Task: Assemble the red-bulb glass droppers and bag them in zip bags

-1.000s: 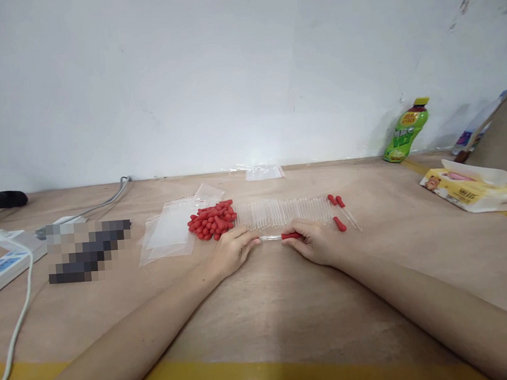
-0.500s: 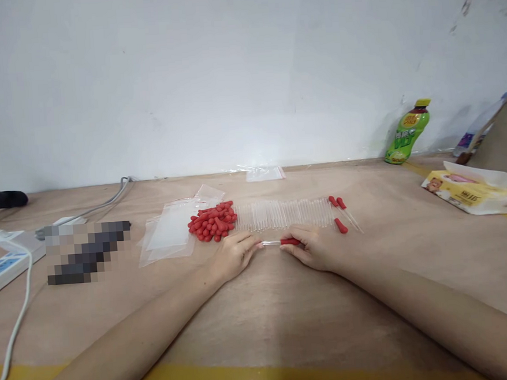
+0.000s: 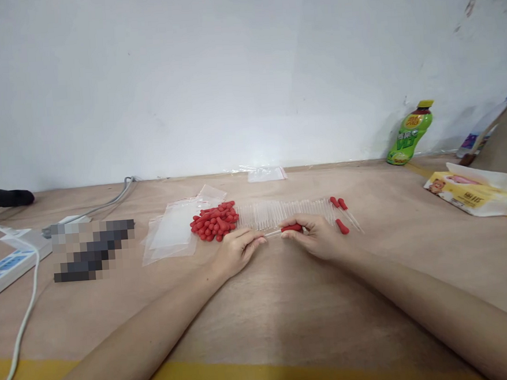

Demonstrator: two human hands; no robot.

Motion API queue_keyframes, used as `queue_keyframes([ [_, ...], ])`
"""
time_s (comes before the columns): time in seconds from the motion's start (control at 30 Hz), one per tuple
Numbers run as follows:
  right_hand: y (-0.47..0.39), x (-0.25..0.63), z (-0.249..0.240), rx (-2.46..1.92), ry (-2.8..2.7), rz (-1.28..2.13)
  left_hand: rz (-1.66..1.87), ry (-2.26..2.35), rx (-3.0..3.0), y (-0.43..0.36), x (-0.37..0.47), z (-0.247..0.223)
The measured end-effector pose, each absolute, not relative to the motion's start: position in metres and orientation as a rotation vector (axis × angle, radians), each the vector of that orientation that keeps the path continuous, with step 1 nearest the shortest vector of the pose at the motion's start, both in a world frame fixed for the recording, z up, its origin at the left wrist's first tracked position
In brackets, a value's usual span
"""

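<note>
My left hand (image 3: 240, 250) pinches one end of a clear glass tube (image 3: 273, 234). A red rubber bulb (image 3: 291, 228) sits at the tube's right end, held between the fingers and thumb of my right hand (image 3: 311, 235). Behind my left hand lies a pile of red bulbs (image 3: 213, 222). A row of clear tubes (image 3: 276, 212) stretches to the right from the pile, partly hidden by my right hand. Past the row's right end lie two tubes with red bulbs on them (image 3: 343, 204) and one more red bulb (image 3: 342, 226).
Clear plastic bags (image 3: 173, 227) lie left of the pile, another bag (image 3: 266, 174) by the wall. Farther left are a blurred dark object (image 3: 97, 250) and a power strip (image 3: 15, 264) with cables. A green bottle (image 3: 411, 134) and a tissue pack (image 3: 475, 193) stand at right.
Both hands have risen slightly from the near side, and the tube now tilts up toward its bulb end. The whole view has shifted a little.
</note>
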State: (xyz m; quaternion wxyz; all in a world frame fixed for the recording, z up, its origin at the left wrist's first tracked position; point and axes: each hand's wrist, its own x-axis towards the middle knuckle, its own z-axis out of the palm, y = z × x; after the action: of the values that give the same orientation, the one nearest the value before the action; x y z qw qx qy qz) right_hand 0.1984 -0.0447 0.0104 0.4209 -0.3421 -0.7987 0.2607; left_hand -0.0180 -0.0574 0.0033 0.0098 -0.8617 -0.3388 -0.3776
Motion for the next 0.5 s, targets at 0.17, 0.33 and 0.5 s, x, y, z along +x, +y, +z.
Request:
queue_keyframes([
  [0.17,-0.035,0.200,0.025,-0.861,-1.682,0.846,-1.184,-1.245,-2.727,-0.061,-0.020,0.010],
  [0.33,-0.007,0.248,0.054,-0.927,-1.590,0.667,-1.128,-1.402,-2.751,-0.060,-0.021,0.009],
  [0.5,0.027,0.317,0.050,-1.326,-1.561,0.389,-1.032,-1.421,-2.801,-0.060,-0.019,0.006],
])
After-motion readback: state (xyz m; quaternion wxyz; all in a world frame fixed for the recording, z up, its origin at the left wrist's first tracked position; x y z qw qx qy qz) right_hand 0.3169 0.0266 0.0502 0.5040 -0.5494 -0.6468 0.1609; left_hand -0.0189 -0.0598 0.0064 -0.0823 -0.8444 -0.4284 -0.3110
